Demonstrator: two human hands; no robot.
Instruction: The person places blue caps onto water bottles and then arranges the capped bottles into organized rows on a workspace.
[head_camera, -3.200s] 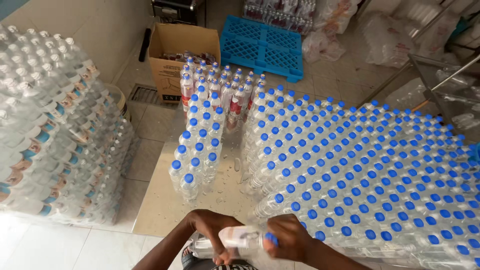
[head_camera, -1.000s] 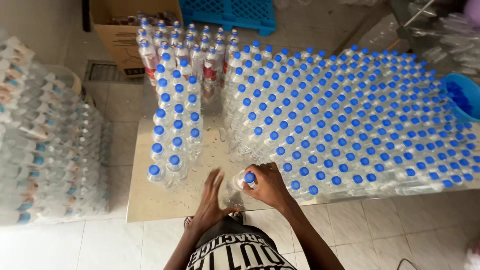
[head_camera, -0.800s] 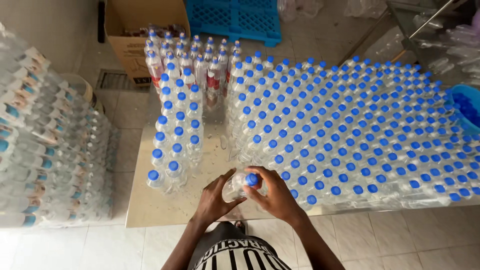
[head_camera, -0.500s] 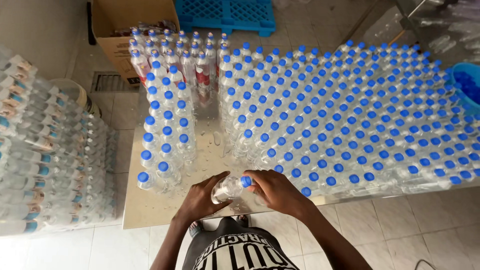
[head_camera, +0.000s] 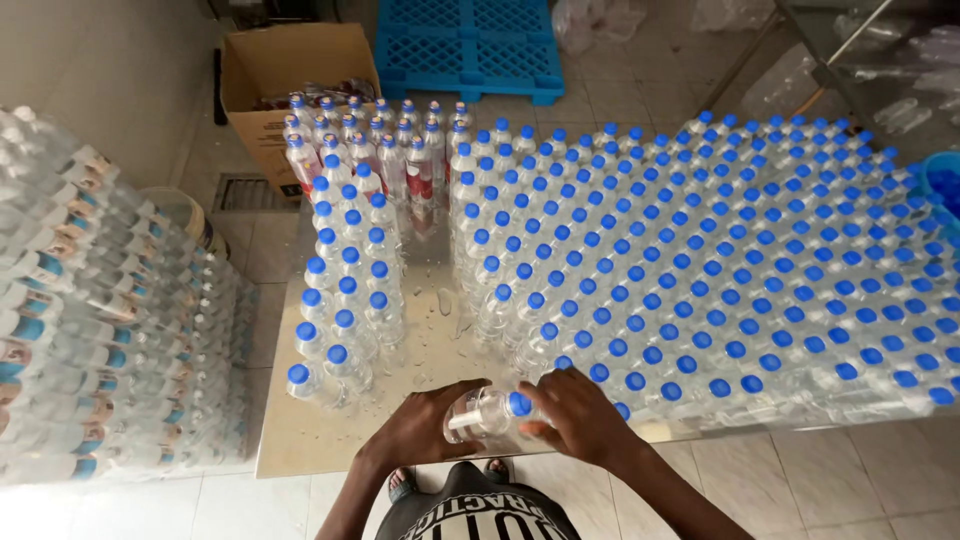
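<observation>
Table (head_camera: 350, 440): a shiny metal top, wet with drops, carrying nearly all the bottles; its near edge is just in front of the person.
Big block of bottles (head_camera: 720, 270): clear water bottles with blue caps, upright and packed tight, filling the right and middle of the table.
Stacked packs (head_camera: 90, 330): wrapped bundles of labelled bottles piled high to the left of the table.
Pallet (head_camera: 470, 50): blue plastic, flat on the floor beyond the table.
Cardboard box (head_camera: 290, 70): open, on the floor at the far left corner of the table.
Narrow rows of bottles (head_camera: 345, 290): blue-capped, upright on the left part of the table, set apart from the big block by a bare wet strip.
Left hand (head_camera: 425, 425): wrapped around the body of the held bottle at the near edge.
Right hand (head_camera: 580, 415): fingers closed on the same bottle near its cap end.
Held bottle (head_camera: 485, 412): clear, blue cap, tipped on its side between both hands, above the near edge of the table, just beside the big block.
</observation>
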